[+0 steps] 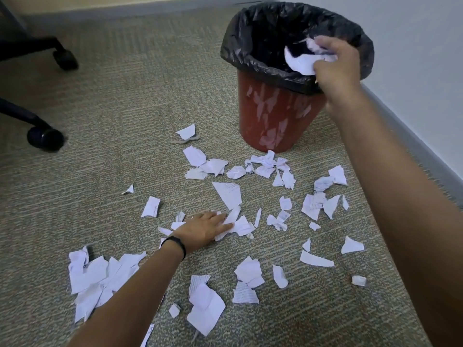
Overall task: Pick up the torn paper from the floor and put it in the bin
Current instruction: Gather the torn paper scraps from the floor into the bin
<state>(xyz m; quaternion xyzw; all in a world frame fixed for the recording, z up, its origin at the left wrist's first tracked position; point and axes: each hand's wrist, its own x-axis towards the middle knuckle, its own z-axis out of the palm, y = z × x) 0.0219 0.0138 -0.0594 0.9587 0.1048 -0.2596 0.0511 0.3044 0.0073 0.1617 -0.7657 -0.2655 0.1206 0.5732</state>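
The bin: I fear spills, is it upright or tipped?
Upright: the bin stands on its base on the carpet, its lined mouth facing up.

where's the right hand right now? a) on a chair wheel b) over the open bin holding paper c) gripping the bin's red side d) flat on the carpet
b: the right hand grips paper scraps above the mouth of the black-lined bin, while the left hand rests flat on torn paper on the carpet.
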